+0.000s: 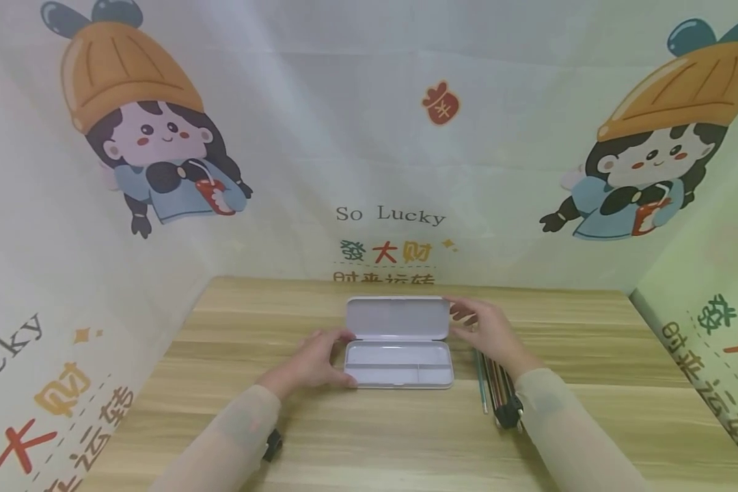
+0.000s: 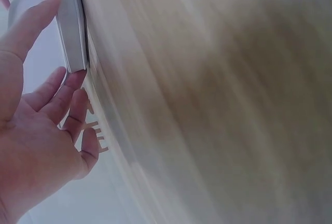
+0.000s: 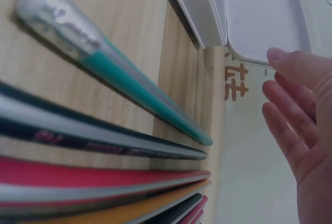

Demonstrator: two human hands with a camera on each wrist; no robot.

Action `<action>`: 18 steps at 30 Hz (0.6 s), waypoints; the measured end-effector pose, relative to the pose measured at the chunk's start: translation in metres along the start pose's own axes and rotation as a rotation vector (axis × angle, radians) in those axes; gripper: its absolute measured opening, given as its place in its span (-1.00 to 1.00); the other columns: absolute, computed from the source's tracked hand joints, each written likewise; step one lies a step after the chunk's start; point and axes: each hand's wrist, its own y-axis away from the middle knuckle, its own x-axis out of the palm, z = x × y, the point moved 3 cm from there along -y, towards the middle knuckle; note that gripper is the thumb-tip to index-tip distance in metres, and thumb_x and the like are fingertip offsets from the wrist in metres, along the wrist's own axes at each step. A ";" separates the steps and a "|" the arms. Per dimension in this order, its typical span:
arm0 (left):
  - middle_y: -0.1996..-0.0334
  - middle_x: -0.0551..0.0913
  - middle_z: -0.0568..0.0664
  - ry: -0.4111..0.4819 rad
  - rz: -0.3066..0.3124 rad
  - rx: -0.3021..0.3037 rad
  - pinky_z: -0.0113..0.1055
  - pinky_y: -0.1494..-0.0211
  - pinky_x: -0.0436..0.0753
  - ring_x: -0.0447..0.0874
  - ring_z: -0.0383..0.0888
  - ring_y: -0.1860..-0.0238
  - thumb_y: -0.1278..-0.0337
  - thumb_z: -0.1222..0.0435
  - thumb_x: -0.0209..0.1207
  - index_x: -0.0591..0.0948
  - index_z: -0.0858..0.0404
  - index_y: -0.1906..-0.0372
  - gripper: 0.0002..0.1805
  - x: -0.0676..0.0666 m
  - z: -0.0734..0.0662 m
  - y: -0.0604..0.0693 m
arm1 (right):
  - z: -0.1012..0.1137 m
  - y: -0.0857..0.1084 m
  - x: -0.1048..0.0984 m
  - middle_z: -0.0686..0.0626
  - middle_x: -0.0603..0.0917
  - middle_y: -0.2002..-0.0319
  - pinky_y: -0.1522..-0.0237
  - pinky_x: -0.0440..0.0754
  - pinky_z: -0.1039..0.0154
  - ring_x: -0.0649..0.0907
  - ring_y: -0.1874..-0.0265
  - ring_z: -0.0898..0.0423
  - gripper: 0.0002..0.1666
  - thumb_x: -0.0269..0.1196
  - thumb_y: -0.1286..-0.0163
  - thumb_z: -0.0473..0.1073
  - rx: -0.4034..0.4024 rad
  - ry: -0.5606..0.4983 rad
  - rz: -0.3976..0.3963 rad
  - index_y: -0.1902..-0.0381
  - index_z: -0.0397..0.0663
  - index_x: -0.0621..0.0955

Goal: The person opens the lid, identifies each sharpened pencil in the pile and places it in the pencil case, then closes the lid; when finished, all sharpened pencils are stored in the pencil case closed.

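Note:
A white pencil case lies open on the wooden table, its lid raised at the back and its divided tray bare. My left hand holds the left end, thumb at the front corner and fingers at the rear; the left wrist view shows the thumb on the case's side. With thumb and forefinger my right hand pinches the lid's right edge, also visible in the right wrist view, where the other fingers are loosely bent beside the lid.
Beneath my right forearm and hand lies a bundle of pencils with a black piece at its near end. A green pencil lies along its left side. A printed cloth hangs behind the table.

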 end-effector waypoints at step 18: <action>-0.30 0.61 0.03 0.009 0.023 -0.017 0.22 -0.48 0.31 0.44 0.10 -0.33 0.37 0.06 0.67 0.56 0.12 -0.29 -0.07 0.002 0.002 -0.003 | -0.015 -0.011 0.009 -0.23 0.71 0.09 0.00 0.75 -0.06 0.71 0.13 -0.11 -0.08 0.53 -0.11 -0.35 0.062 0.081 0.078 -0.45 -0.15 0.45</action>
